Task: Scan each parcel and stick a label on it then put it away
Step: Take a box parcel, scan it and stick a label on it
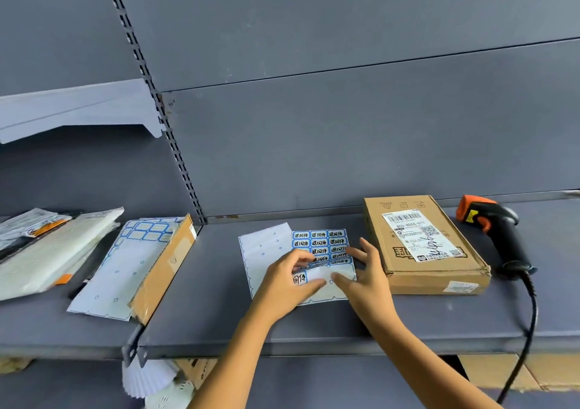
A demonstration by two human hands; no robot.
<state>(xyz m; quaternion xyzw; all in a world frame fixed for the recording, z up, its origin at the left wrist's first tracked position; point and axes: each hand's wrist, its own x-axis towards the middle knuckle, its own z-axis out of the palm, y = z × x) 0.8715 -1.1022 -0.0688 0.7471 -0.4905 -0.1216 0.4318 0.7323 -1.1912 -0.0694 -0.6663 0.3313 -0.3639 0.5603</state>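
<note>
Centre frame, on the shelf [219,314]: label sheet [270,251] lies flat, its lower rows hidden under both hands. Left hand [287,280] is curled, pinching at the label sheet; which label, cannot tell. Right hand [361,272] is spread, pressing the sheet. Parcel [423,248] sits just right. Scanner [496,230] is at far right, its cable cut off at the bottom.

On the shelf [219,314] a label sheet [270,251] is pinched by the left hand [287,281] and pressed by the spread right hand [365,272] — a cardboard parcel [420,251] is laid just beside, a scanner [499,233] beyond.
</note>
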